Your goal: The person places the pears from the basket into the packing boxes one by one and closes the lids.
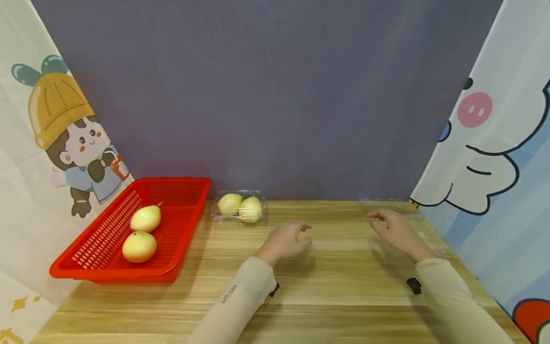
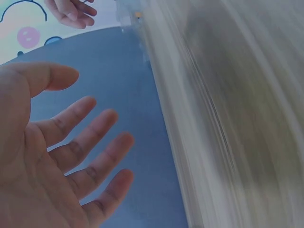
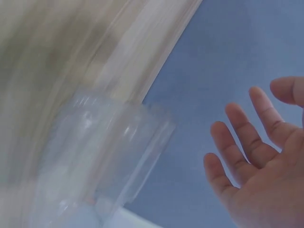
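My left hand (image 1: pixel 285 241) hovers over the middle of the table, holding nothing; in the left wrist view its fingers (image 2: pixel 102 159) spread apart, loosely bent. Over the right side of the table is my right hand (image 1: pixel 397 231), also holding nothing, its fingers (image 3: pixel 237 166) relaxed. Clear plastic packaging (image 3: pixel 90 147) lies beside and beyond the right hand, blurred in the right wrist view. At the back, left of centre, a clear plastic box (image 1: pixel 216 216) contains two pale yellow pears (image 1: pixel 250 209). Two more pears (image 1: pixel 139 247) lie in a red plastic basket (image 1: pixel 172 267) at the left.
The wooden table (image 1: pixel 335 291) meets a grey backdrop (image 1: pixel 292 105) at the back. Printed cartoon curtains (image 1: pixel 515 181) flank it on both sides. The red basket's rim stands above the tabletop at the left.
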`<state>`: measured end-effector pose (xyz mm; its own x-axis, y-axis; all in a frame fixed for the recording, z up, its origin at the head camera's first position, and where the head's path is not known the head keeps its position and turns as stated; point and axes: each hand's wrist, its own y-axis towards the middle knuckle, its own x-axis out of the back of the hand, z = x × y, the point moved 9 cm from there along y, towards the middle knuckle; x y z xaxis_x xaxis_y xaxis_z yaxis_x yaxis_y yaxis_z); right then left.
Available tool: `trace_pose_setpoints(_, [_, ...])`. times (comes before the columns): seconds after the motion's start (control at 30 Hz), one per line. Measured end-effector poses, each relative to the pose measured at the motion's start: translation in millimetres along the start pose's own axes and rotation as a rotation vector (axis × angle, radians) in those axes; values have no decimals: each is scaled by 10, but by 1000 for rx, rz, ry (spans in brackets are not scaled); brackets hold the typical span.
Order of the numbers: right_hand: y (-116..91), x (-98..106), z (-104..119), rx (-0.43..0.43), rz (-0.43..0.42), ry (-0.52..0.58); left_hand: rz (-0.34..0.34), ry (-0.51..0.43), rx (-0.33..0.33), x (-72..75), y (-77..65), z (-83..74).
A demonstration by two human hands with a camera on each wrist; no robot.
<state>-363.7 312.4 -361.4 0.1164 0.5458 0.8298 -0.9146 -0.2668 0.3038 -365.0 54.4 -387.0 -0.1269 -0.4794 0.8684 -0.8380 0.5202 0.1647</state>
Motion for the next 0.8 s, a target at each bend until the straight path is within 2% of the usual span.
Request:
trace_pose_setpoints(0.17, [-108,116,-172,-52,-3,30,13,-6,-5,-61,54,-84])
trace_pose_setpoints(0.3, [-176,178,-282,-70,-18,12,24,-21,-7,-109,94,-150])
trace_pose_setpoints(0.5, [-235,269,-491,-112,-43,-65,45,-136,-27,-201,154,-256])
trace_pose_setpoints(0.73, [-355,448,-790,-160,-147,-121,76,-227,-39,-334,205,-390])
trace_pose_setpoints(0.8, [-397,492,-889,-180,-154,-143,85,-248,-36,-371,211,-415])
